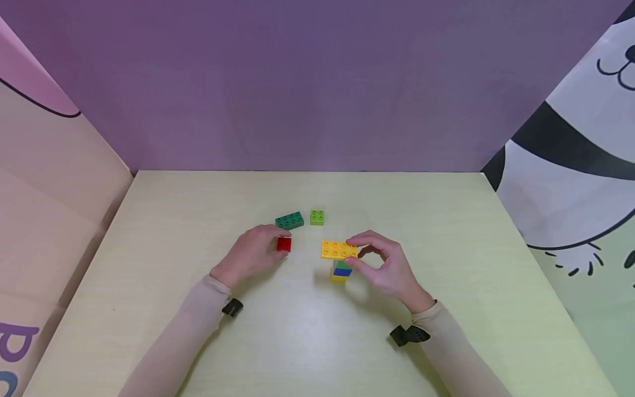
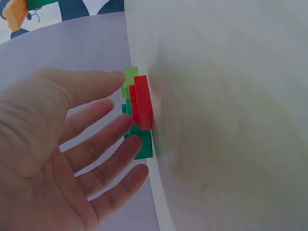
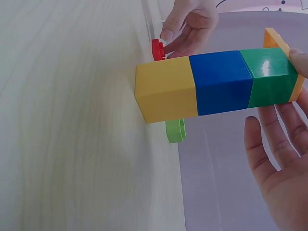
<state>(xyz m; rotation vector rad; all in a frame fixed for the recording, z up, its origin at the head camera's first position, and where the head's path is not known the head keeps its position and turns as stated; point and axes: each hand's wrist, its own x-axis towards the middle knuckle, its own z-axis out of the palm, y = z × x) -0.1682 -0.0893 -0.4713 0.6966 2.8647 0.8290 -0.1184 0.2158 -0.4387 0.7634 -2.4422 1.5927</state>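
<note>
My right hand pinches the right end of a flat yellow building plate between thumb and fingers. That plate sits across the top of a small upright tower, overhanging its sides. Below it come a green brick, a blue brick and, at the bottom on the table, a yellow brick. At a red brick left of the tower, my left hand has its thumb and fingers on either side. Its fingers look loosely extended around the brick in the left wrist view.
A dark green brick with several studs lies just behind the red one. Beside it stands a small lime green brick. The pale table ends at a purple wall, with printed panels at both sides.
</note>
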